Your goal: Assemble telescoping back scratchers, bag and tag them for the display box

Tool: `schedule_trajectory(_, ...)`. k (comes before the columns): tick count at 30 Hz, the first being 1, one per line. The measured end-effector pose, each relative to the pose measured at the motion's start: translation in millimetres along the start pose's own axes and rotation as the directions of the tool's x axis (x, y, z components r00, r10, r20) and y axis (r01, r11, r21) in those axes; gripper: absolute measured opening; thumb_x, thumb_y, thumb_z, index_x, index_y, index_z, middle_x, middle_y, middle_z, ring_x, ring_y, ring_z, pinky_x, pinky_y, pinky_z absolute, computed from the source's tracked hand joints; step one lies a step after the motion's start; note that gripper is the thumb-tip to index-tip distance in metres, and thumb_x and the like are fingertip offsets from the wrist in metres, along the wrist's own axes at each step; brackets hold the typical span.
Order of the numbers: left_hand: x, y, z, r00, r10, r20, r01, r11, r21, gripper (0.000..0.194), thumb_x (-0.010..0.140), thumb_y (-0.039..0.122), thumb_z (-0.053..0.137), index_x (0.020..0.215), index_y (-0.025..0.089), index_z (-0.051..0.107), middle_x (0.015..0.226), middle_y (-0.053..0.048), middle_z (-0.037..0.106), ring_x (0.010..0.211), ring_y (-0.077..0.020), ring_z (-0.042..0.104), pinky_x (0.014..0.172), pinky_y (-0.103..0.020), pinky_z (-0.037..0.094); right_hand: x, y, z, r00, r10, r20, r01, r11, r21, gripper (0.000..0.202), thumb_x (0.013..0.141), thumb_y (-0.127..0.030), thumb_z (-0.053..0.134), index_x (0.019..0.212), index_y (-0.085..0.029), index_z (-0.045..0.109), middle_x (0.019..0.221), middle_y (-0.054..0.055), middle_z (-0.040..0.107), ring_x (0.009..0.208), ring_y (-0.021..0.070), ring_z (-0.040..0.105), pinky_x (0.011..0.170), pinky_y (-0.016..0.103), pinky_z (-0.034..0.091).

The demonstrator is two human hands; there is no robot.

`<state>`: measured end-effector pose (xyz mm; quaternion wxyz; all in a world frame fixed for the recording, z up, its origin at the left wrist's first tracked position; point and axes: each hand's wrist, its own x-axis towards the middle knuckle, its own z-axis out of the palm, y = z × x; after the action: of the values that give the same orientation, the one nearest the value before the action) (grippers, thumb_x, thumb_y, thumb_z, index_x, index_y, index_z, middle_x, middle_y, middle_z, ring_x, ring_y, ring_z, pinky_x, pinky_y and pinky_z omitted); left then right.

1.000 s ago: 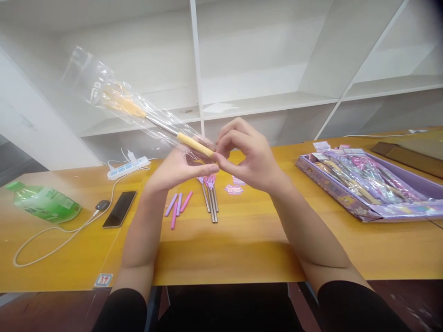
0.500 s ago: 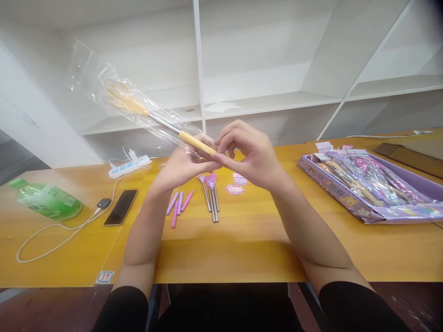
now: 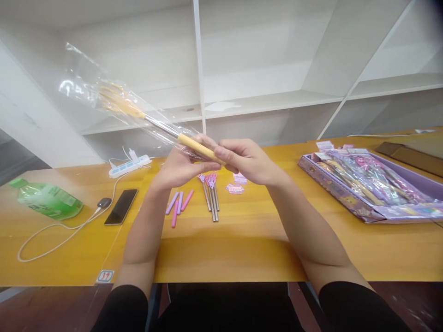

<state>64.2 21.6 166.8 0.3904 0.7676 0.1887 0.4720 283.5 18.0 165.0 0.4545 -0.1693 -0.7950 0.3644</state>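
A yellow back scratcher (image 3: 195,145) with a hand-shaped head and a metal shaft slants up to the left above the table. Clear plastic bag (image 3: 83,87) material surrounds its head and shaft. My left hand (image 3: 183,168) is closed around the yellow handle from beneath. At the handle's lower end, my right hand (image 3: 245,161) pinches with thumb and fingers. Below on the table lie several metal back scratcher rods (image 3: 213,203) with pink and purple hand heads, beside several loose pink and purple handle tubes (image 3: 179,203). Small printed cards (image 3: 235,188) lie to their right.
To the right stands a purple display box (image 3: 353,203) filled with bagged back scratchers. On the left are a green bottle (image 3: 48,199), a phone (image 3: 121,207), a white cable and a power strip (image 3: 129,167). White shelving (image 3: 256,101) rises behind the table.
My right hand's raised fingers have come down and closed around the handle's lower end. The back scratcher and bag have shifted slightly left.
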Motion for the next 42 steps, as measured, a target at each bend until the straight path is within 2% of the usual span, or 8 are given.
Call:
schedule_trajectory(5,0.4,-4.5,-2.0,0.996,0.073,0.046,-0.076,0.995,0.066,0.031,0.086,0.030,0.099,0.105,0.022,0.076,0.098,-0.002,0.074,0.086,-0.0149,0.077,0.076,-0.024,0.068,2.4,5.2,-1.9,0.994,-0.051,0.097,0.039,0.991,0.127,0.057,0.113,-0.056,0.063,0.071,-0.019,0.052,0.059,-0.006,0.041,0.054,0.0064,0.036,0.050,0.023,0.027)
schedule_trajectory(11,2.4,-6.9,-3.3,0.974,0.227,0.026,-0.227,0.951,0.208,0.033,0.086,0.041,0.099,0.098,0.022,0.076,0.102,-0.005,0.074,0.092,-0.0191,0.078,0.077,-0.028,0.071,6.2,12.9,2.5,0.989,-0.081,0.126,0.040,0.954,0.296,0.056,0.114,-0.054,0.062,0.072,-0.019,0.052,0.057,-0.008,0.037,0.052,0.0054,0.035,0.051,0.021,0.029)
schedule_trajectory(20,-0.5,-12.1,-10.9,0.984,0.178,-0.011,-0.171,0.962,0.211,0.042,0.080,0.046,0.103,0.103,0.022,0.077,0.099,-0.004,0.077,0.084,-0.0189,0.080,0.074,-0.030,0.072,11.9,28.7,10.9,0.982,-0.136,0.133,0.058,0.881,0.469,0.048,0.114,-0.052,0.062,0.081,-0.017,0.063,0.057,-0.010,0.032,0.047,0.0041,0.028,0.045,0.018,0.029)
schedule_trajectory(26,0.7,-8.3,-12.6,0.983,0.181,0.034,-0.184,0.972,0.144,0.033,0.084,0.041,0.101,0.100,0.024,0.078,0.092,-0.001,0.077,0.080,-0.0178,0.079,0.075,-0.030,0.072,12.1,32.0,12.1,0.978,-0.152,0.142,0.067,0.878,0.473,0.049,0.114,-0.054,0.062,0.082,-0.017,0.063,0.057,-0.010,0.032,0.046,0.0040,0.031,0.046,0.018,0.031)
schedule_trajectory(31,-0.3,-3.2,-20.2,0.995,0.097,0.025,-0.100,0.981,0.167,0.041,0.082,0.042,0.102,0.110,0.023,0.080,0.105,-0.004,0.080,0.091,-0.0213,0.082,0.083,-0.033,0.073,7.3,26.6,1.3,0.994,-0.065,0.091,0.039,0.966,0.257,0.050,0.113,-0.057,0.064,0.081,-0.019,0.057,0.061,-0.007,0.049,0.054,0.0050,0.046,0.054,0.019,0.041)
schedule_trajectory(34,3.8,-6.5,-36.3,0.986,0.138,-0.095,-0.127,0.986,0.111,0.045,0.086,0.049,0.098,0.116,0.024,0.078,0.103,-0.005,0.079,0.085,-0.0204,0.080,0.071,-0.031,0.070,5.3,25.2,-8.3,0.998,-0.028,0.058,0.023,0.996,0.090,0.051,0.112,-0.056,0.065,0.079,-0.019,0.055,0.064,-0.005,0.058,0.058,0.0054,0.054,0.060,0.020,0.044)
schedule_trajectory(39,13.8,-18.1,-76.9,0.902,0.172,-0.396,-0.159,0.985,0.065,0.041,0.089,0.058,0.092,0.114,0.029,0.079,0.098,-0.003,0.077,0.083,-0.0173,0.073,0.058,-0.031,0.059,8.7,33.0,-6.3,0.985,0.112,0.133,-0.083,0.975,-0.207,0.046,0.112,-0.051,0.065,0.080,-0.018,0.062,0.070,-0.003,0.067,0.063,0.0074,0.057,0.064,0.022,0.041)
schedule_trajectory(42,16.5,-23.5,-93.9,0.829,0.247,-0.502,-0.186,0.968,0.170,0.043,0.086,0.063,0.092,0.108,0.029,0.077,0.095,-0.001,0.075,0.077,-0.0136,0.067,0.057,-0.030,0.053,13.6,43.7,8.0,0.920,0.263,0.290,-0.137,0.910,-0.391,0.041,0.111,-0.047,0.065,0.083,-0.017,0.071,0.078,-0.001,0.073,0.065,0.0089,0.058,0.066,0.025,0.039)
